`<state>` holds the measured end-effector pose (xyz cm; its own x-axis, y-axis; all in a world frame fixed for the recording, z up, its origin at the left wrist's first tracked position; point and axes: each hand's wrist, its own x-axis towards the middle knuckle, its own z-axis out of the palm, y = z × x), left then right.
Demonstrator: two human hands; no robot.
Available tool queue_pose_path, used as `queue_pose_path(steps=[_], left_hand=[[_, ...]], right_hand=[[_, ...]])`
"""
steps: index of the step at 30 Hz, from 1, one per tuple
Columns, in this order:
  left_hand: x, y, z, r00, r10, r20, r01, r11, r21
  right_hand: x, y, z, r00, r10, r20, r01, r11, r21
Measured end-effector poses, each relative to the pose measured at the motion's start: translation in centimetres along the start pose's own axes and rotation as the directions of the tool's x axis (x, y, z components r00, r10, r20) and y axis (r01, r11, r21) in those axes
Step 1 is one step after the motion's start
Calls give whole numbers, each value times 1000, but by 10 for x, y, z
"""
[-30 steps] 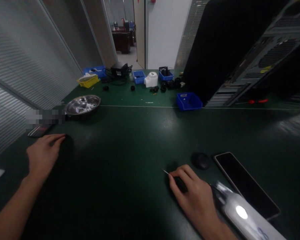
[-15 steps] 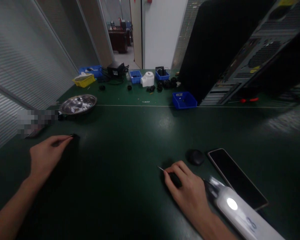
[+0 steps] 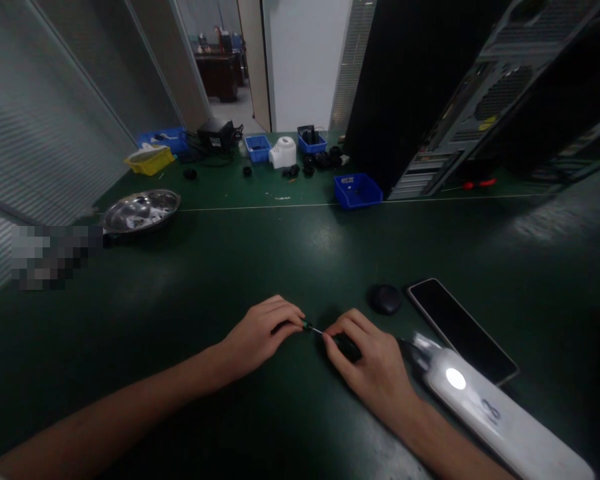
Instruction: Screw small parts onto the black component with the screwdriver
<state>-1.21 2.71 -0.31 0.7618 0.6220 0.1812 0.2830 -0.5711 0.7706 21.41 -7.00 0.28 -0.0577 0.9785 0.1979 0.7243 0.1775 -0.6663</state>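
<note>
On the dark green table, my two hands meet near the front middle. My right hand is closed round a small dark tool with a thin metal tip pointing left. My left hand pinches a tiny dark part right at that tip, fingers pressed together. A small round black object lies just beyond my right hand, and a dark phone lies face up to its right.
A white device with a lit spot lies by my right forearm. A metal bowl sits at the left. Blue bins, a yellow bin, a white housing and black parts line the back. A computer case stands at the back right.
My left hand has swung from the far left of the table to the middle, bringing a tiny dark part to the tool's tip. My right hand has stayed put; the view shifted slightly.
</note>
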Motion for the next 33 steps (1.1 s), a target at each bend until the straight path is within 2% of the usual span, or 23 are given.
queue_pose_path(steps=[3,8,14,18,23,29,33], left_hand=[[-3,0,-1,999,-42,-1,42,999,2],[-3,-5,3,993,115,0,-115,993,0],[-4,-5,5,976,208,58,-211,976,55],[-5,2,2,977,189,98,-197,978,75],[-2,8,0,984,136,113,-153,975,160],[2,15,0,974,86,208,-140,955,262],[1,16,-2,979,83,184,-122,969,215]], right_hand=[[0,0,0,1000,-9,21,9,1000,9],[1,1,0,998,-50,27,50,999,22],[-1,1,3,988,-125,88,126,992,-11],[-2,0,3,986,-142,88,145,989,-30],[-1,1,1,993,-119,22,120,991,-54],[1,4,5,998,-54,21,58,971,-231],[0,0,2,1000,-19,17,23,953,-303]])
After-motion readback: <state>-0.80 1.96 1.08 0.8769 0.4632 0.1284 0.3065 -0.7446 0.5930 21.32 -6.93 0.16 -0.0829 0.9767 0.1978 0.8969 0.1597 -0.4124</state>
